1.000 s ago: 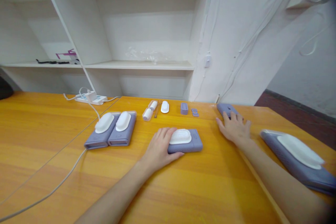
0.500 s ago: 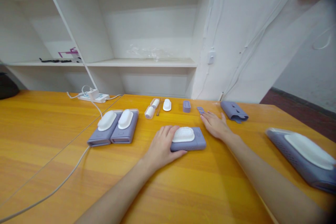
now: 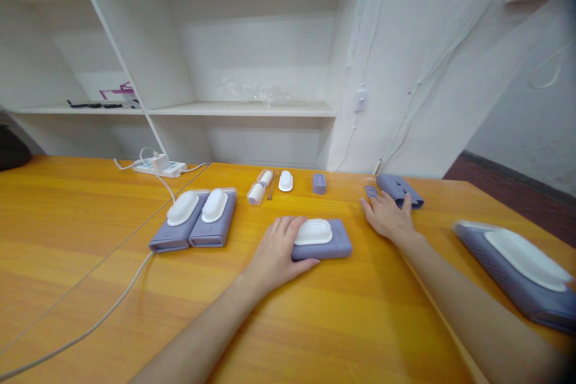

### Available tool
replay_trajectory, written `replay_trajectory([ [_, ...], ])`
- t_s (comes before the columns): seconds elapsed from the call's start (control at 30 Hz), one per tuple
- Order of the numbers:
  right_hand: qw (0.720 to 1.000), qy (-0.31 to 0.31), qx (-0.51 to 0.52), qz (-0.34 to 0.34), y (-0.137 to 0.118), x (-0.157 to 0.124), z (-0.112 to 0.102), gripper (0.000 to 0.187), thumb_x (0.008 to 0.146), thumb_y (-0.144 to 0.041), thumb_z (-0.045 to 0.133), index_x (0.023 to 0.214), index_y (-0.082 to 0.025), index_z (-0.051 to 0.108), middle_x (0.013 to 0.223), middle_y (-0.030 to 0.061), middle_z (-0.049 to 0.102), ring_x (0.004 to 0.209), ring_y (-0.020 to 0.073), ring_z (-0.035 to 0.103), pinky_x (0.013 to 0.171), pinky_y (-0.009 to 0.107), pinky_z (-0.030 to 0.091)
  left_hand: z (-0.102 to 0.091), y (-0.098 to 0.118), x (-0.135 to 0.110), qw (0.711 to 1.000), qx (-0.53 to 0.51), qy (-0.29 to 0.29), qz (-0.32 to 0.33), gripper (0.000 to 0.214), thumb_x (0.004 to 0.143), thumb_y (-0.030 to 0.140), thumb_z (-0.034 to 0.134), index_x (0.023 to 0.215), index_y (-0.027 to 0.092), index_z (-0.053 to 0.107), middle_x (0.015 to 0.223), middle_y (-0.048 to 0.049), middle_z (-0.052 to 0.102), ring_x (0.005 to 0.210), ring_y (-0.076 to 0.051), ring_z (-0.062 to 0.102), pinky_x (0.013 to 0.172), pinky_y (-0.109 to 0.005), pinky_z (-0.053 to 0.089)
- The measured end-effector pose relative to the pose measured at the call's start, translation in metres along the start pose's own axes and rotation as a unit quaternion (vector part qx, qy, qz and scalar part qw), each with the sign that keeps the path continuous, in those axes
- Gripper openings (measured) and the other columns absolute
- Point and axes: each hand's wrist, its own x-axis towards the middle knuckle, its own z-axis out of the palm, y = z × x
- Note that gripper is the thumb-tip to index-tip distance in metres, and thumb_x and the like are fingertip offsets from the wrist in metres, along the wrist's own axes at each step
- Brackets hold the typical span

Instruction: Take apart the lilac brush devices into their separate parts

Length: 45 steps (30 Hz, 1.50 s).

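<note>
A purple device with a white bristled top (image 3: 324, 241) lies in the middle of the orange table (image 3: 342, 324). My left hand (image 3: 275, 254) grips its left end, thumb along the front side and fingers over the top. My right hand (image 3: 387, 216) rests flat on the table to the right, fingers stretched out. Its fingertips touch a small purple piece (image 3: 371, 191). A purple cover (image 3: 400, 190) lies just beyond that hand.
Two more purple devices with white tops (image 3: 194, 226) lie side by side on the left. A white roller part (image 3: 258, 188), a white cap (image 3: 285, 180) and a purple block (image 3: 319, 183) sit at the back. A larger purple device (image 3: 517, 270) lies right; a power strip (image 3: 157, 167) and cable are at the left.
My right hand went left to the small purple piece, then came back right, and the piece now lies further right by the purple cover. The left hand stayed on the device.
</note>
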Motion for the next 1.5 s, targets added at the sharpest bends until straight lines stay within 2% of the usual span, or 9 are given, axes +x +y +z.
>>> replay_trajectory([
  [0.4, 0.999, 0.024, 0.027, 0.011, -0.02, 0.007, -0.006, 0.056, 0.096, -0.044, 0.018, 0.109, -0.013, 0.063, 0.132, 0.0186, 0.052, 0.129, 0.0328, 0.036, 0.099, 0.073, -0.008, -0.001, 0.0, 0.0, 1.0, -0.01, 0.002, 0.0, 0.068, 0.074, 0.045, 0.069, 0.13, 0.025, 0.037, 0.122, -0.0083, 0.051, 0.111, -0.027, 0.048, 0.095, -0.043, 0.042],
  [0.5, 0.997, 0.02, 0.064, -0.031, -0.033, 0.008, -0.012, 0.054, 0.096, -0.041, 0.018, 0.114, -0.013, 0.06, 0.132, 0.0182, 0.052, 0.129, 0.033, 0.037, 0.1, 0.073, -0.001, -0.001, 0.0, 0.0, 1.0, -0.011, 0.002, 0.0, 0.067, 0.074, 0.045, 0.069, 0.13, 0.025, 0.038, 0.122, -0.0082, 0.05, 0.111, -0.027, 0.048, 0.095, -0.044, 0.042],
  [0.57, 0.994, 0.003, 0.083, -0.078, -0.046, 0.01, -0.017, 0.053, 0.096, -0.042, 0.019, 0.123, -0.016, 0.056, 0.138, 0.0137, 0.048, 0.131, 0.0294, 0.036, 0.106, 0.067, 0.008, 0.0, -0.001, 0.0, 1.0, -0.011, 0.002, 0.0, 0.067, 0.073, 0.045, 0.069, 0.129, 0.025, 0.038, 0.122, -0.0084, 0.05, 0.111, -0.028, 0.048, 0.095, -0.044, 0.041],
  [0.67, 0.987, -0.017, 0.1, -0.129, -0.07, 0.015, -0.023, 0.054, 0.096, -0.046, 0.018, 0.136, -0.021, 0.044, 0.148, 0.0072, 0.035, 0.136, 0.0257, 0.029, 0.109, 0.059, 0.018, 0.002, -0.002, 0.001, 1.0, -0.008, 0.001, 0.001, 0.067, 0.073, 0.045, 0.069, 0.129, 0.024, 0.038, 0.123, -0.0088, 0.05, 0.111, -0.028, 0.047, 0.095, -0.044, 0.041],
  [0.77, 0.98, -0.033, 0.109, -0.162, -0.09, 0.02, -0.027, 0.055, 0.096, -0.048, 0.016, 0.143, -0.025, 0.034, 0.153, 0.0027, 0.024, 0.139, 0.0233, 0.022, 0.11, 0.056, 0.02, 0.003, -0.003, 0.001, 1.0, -0.003, 0.001, 0.002, 0.068, 0.073, 0.045, 0.069, 0.129, 0.024, 0.037, 0.123, -0.009, 0.05, 0.112, -0.028, 0.047, 0.095, -0.044, 0.041],
  [0.93, 0.979, -0.061, 0.099, -0.169, -0.106, 0.023, -0.029, 0.053, 0.096, -0.048, 0.017, 0.131, -0.027, 0.051, 0.15, 0.0049, 0.031, 0.138, 0.0262, 0.026, 0.107, 0.062, 0.016, 0.003, -0.004, 0.001, 1.0, 0.003, -0.004, 0.001, 0.068, 0.073, 0.045, 0.069, 0.129, 0.024, 0.037, 0.123, -0.0092, 0.05, 0.112, -0.028, 0.047, 0.095, -0.044, 0.041],
  [1.1, 0.986, -0.044, 0.074, -0.143, -0.092, 0.02, -0.03, 0.052, 0.097, -0.043, 0.019, 0.12, -0.024, 0.061, 0.146, 0.0084, 0.038, 0.135, 0.0271, 0.032, 0.106, 0.065, 0.011, 0.003, -0.002, 0.001, 1.0, 0.002, -0.006, 0.001, 0.068, 0.073, 0.044, 0.069, 0.129, 0.023, 0.037, 0.123, -0.009, 0.05, 0.111, -0.027, 0.046, 0.096, -0.043, 0.04],
  [1.33, 0.994, -0.027, 0.045, -0.095, -0.042, 0.018, -0.029, 0.053, 0.096, -0.044, 0.02, 0.115, -0.021, 0.065, 0.14, 0.0113, 0.046, 0.13, 0.028, 0.039, 0.107, 0.062, 0.015, 0.001, -0.002, 0.0, 1.0, -0.006, -0.001, 0.001, 0.067, 0.073, 0.044, 0.069, 0.129, 0.024, 0.037, 0.123, -0.0084, 0.05, 0.111, -0.027, 0.047, 0.095, -0.043, 0.041],
  [1.5, 0.995, -0.018, 0.037, -0.088, -0.013, 0.02, -0.022, 0.05, 0.096, -0.037, 0.021, 0.111, -0.021, 0.066, 0.14, 0.0097, 0.046, 0.132, 0.0242, 0.037, 0.11, 0.06, 0.011, 0.001, -0.001, 0.0, 1.0, 0.0, -0.002, 0.0, 0.067, 0.074, 0.044, 0.069, 0.129, 0.024, 0.037, 0.123, -0.0085, 0.05, 0.111, -0.027, 0.047, 0.095, -0.043, 0.041],
])
